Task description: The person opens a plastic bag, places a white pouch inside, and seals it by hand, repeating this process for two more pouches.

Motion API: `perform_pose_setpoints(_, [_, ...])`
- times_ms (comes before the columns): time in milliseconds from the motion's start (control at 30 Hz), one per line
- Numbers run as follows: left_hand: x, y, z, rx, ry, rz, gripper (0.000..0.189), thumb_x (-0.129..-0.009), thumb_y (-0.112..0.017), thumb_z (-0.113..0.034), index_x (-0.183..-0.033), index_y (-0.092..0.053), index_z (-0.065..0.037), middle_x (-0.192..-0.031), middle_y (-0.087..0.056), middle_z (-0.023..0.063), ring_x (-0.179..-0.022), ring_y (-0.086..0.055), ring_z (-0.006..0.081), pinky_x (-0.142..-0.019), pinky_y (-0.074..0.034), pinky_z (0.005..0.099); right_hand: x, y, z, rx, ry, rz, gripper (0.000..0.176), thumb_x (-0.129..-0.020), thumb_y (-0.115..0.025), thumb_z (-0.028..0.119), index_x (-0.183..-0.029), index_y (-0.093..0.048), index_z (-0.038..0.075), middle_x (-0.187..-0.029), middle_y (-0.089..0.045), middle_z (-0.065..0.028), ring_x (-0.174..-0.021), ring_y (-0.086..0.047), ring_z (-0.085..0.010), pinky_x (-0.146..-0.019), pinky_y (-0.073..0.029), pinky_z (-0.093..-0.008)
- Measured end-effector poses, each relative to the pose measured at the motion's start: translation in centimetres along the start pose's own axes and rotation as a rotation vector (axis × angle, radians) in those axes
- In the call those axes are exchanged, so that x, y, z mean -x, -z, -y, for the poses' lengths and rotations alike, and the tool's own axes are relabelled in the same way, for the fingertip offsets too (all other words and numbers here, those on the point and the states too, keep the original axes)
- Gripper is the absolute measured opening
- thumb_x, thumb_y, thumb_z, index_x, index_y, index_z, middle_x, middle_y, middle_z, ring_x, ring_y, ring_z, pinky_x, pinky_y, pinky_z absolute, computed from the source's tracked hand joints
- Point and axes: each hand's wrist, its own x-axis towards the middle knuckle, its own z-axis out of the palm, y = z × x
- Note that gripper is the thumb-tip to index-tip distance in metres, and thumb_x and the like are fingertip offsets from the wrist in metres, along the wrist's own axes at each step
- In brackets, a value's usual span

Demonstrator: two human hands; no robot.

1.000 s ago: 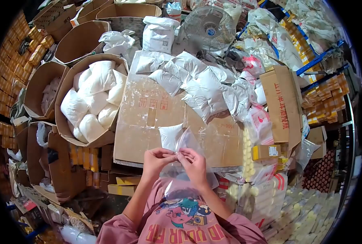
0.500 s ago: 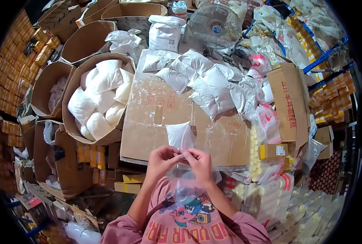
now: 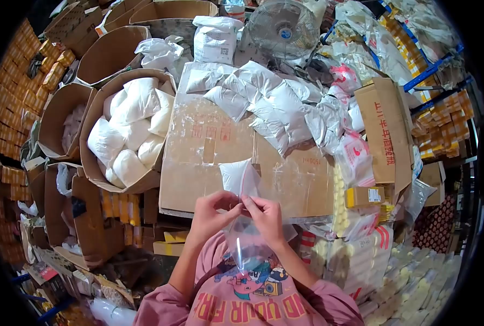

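Note:
A small zip-lock bag of white powder (image 3: 234,176) lies at the near edge of the flattened cardboard (image 3: 293,187), a red line running along its right side. My left hand (image 3: 214,214) pinches the near end of this bag between thumb and forefinger. Close beside it, my right hand (image 3: 265,218) is closed in a pinch on the same end, the fingertips of both hands almost touching. Clear plastic film (image 3: 246,250) hangs below my hands in front of the pink shirt; whether it belongs to the same bag cannot be made out.
Several filled white pouches (image 3: 283,114) are piled at the back of the cardboard. To the left stands a carton (image 3: 92,174) of large white bags. A fan (image 3: 284,30) is behind, an upright cardboard box (image 3: 376,130) at the right, and a small yellow-brown box (image 3: 365,196) nearby.
The view has shifted slightly. Both hands stay pinched at the bag's near end, with their fingertips moved a little along it, and the clear film below hangs more spread out.

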Motion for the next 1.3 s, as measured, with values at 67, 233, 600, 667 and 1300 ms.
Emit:
perform_pose_setpoints(67, [0.1,0.1,-1.8,-0.229,-0.115,0.010,0.018,-0.078,-0.073,-0.004,-0.092,-0.065,0.004,-0.083,-0.069,0.0097,-0.074,-0.067,0.0132,-0.068,-0.054,0.0256,0.1,-0.5,0.4,0.238,0.107,-0.034,0.025,-0.093,-0.062,0.017,-0.092,-0.068,-0.008,-0.075,-0.068,-0.0044,-0.071,-0.056,-0.0044,-0.062,-0.048,-0.0229])
perform_pose_setpoints(233, [0.1,0.4,-1.4,-0.384,-0.272,-0.015,0.019,-0.073,-0.072,-0.004,-0.088,-0.062,0.002,-0.077,-0.062,0.0127,-0.067,-0.064,0.0232,-0.063,-0.052,0.0309,0.2,-2.1,1.2,0.286,0.211,-0.070,0.025,-0.094,-0.060,0.017,-0.095,-0.066,-0.008,-0.070,-0.067,-0.0072,-0.069,-0.052,-0.0031,-0.060,-0.046,-0.0238])
perform_pose_setpoints(600, [1.0,3.0,0.4,-0.171,-0.114,-0.065,0.015,-0.076,-0.073,-0.006,-0.081,-0.063,0.005,-0.069,-0.065,0.0082,-0.065,-0.065,0.0105,-0.060,-0.052,0.0239,0.1,-2.8,-0.8,0.119,0.073,0.106,0.020,-0.091,-0.062,0.013,-0.096,-0.067,-0.006,-0.078,-0.068,-0.0055,-0.074,-0.060,-0.0060,-0.064,-0.049,-0.0226])
perform_pose_setpoints(667, [0.8,3.3,0.8,-0.174,-0.109,-0.095,0.015,-0.074,-0.071,-0.006,-0.075,-0.062,0.005,-0.065,-0.064,0.0060,-0.063,-0.063,0.0078,-0.058,-0.050,0.0227,0.0,-3.2,-1.0,0.188,0.151,0.085,0.019,-0.089,-0.063,0.013,-0.093,-0.066,-0.005,-0.074,-0.068,-0.0103,-0.070,-0.063,-0.0084,-0.062,-0.050,-0.0253])
perform_pose_setpoints(1300, [1.5,3.8,1.7,-0.064,0.085,-0.076,0.014,-0.086,-0.064,-0.006,-0.090,-0.066,0.007,-0.076,-0.067,0.0041,-0.071,-0.061,0.0068,-0.064,-0.050,0.0215,-0.2,-3.8,-1.6,0.667,0.540,0.227,0.015,-0.081,-0.058,0.006,-0.092,-0.051,-0.001,-0.087,-0.055,-0.0203,-0.077,-0.057,-0.0425,-0.063,-0.048,-0.0454])
